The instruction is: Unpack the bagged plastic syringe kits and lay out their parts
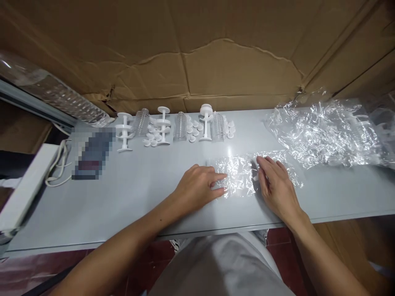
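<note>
Both hands' fingers (216, 177) on plastic bag (239, 174)

Pale grey table (129, 197) against a wall of creased brown cardboard (216, 53). White ledge (27, 185) at left edge. Reddish floor (277, 246) below, wood-toned at right. Even indoor light, soft glare on tabletop.

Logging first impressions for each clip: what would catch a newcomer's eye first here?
Both hands, left hand and right hand, press flat on a small clear plastic bag at the table's near middle. Behind it stand rows of white plastic parts; a heap of crinkled clear bags lies far right.
</note>
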Demonstrator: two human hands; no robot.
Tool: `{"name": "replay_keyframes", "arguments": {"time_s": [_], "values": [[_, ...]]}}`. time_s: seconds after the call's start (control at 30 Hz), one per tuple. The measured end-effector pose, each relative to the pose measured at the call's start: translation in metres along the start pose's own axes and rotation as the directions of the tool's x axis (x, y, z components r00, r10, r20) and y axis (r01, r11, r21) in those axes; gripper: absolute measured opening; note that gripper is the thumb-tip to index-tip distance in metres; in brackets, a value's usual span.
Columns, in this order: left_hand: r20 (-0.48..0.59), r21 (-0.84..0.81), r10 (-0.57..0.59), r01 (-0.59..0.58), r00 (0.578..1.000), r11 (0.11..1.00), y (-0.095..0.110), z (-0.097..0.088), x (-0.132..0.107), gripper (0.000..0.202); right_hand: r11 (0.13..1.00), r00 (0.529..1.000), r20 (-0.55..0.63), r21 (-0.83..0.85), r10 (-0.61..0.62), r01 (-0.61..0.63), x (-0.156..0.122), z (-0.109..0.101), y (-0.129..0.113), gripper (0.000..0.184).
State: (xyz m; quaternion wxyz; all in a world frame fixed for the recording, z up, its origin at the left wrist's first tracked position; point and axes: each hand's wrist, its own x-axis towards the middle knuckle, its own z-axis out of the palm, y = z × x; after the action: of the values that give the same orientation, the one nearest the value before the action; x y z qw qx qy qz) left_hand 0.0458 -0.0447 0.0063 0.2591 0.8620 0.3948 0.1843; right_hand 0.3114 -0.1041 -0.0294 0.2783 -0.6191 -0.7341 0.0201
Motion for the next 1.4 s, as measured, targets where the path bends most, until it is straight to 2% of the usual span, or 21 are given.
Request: {"name": "replay_keyframes", "arguments": {"time_s": [0.07, 0.13, 0.23, 0.43, 0.57, 0.7, 0.8, 0.9, 1.1, 1.27, 1.4], "values": [[-0.026, -0.007, 0.053, -0.054, 0.998, 0.999, -0.003, 0.007, 0.001, 0.025, 0.999, 1.0, 0.006, 0.039, 0.017, -0.017, -0.001, 0.004, -0.002, 0.049], [-0.061, -0.023, 0.119, -0.121, 0.991, 0.992, -0.005, 0.016, 0.003, 0.024, 0.997, 0.999, 0.009, 0.073, 0.033, -0.033, -0.002, 0.007, -0.003, 0.05], [-0.058, -0.054, 0.183, -0.187, 0.981, 0.981, -0.007, 0.026, 0.008, 0.021, 0.99, 0.998, 0.015, 0.123, 0.064, -0.066, -0.001, 0.008, -0.005, 0.052], [-0.098, -0.145, 0.113, -0.126, 0.989, 0.981, -0.007, 0.028, 0.013, 0.031, 0.974, 0.996, 0.038, 0.211, 0.078, -0.085, 0.0, 0.0, -0.006, 0.063], [-0.141, -0.176, 0.088, -0.112, 0.986, 0.978, -0.007, 0.03, 0.013, 0.028, 0.975, 0.994, -0.06, 0.209, 0.092, -0.078, 0.003, 0.0, -0.009, 0.049], [-0.138, -0.16, 0.075, -0.097, 0.988, 0.982, -0.007, 0.029, 0.014, 0.028, 0.98, 0.979, -0.138, 0.151, 0.152, -0.131, 0.006, 0.0, -0.013, 0.023], [-0.087, -0.134, 0.077, -0.088, 0.993, 0.987, -0.007, 0.027, 0.014, 0.033, 0.983, 0.974, -0.162, 0.12, 0.157, -0.139, 0.005, -0.003, -0.012, 0.025], [-0.08, -0.1, 0.083, -0.091, 0.993, 0.991, -0.008, 0.027, 0.013, 0.035, 0.988, 0.981, -0.141, 0.101, 0.13, -0.117, 0.002, -0.006, -0.008, 0.024], [-0.062, 0.05, 0.118, -0.115, 0.991, 0.992, -0.008, 0.031, 0.017, 0.036, 0.995, 0.999, -0.018, 0.097, 0.034, -0.032, 0.005, -0.003, -0.007, 0.024], [0.008, 0.128, 0.139, -0.139, 0.99, 0.982, -0.005, 0.032, 0.019, 0.038, 0.99, 0.999, 0.012, 0.135, -0.042, 0.04, 0.011, 0.001, -0.014, 0.023], [0.022, 0.138, 0.097, -0.099, 0.995, 0.986, -0.001, 0.035, 0.02, 0.036, 0.979, 0.995, -0.028, 0.179, -0.093, 0.096, 0.012, 0.006, -0.017, 0.02]]}}
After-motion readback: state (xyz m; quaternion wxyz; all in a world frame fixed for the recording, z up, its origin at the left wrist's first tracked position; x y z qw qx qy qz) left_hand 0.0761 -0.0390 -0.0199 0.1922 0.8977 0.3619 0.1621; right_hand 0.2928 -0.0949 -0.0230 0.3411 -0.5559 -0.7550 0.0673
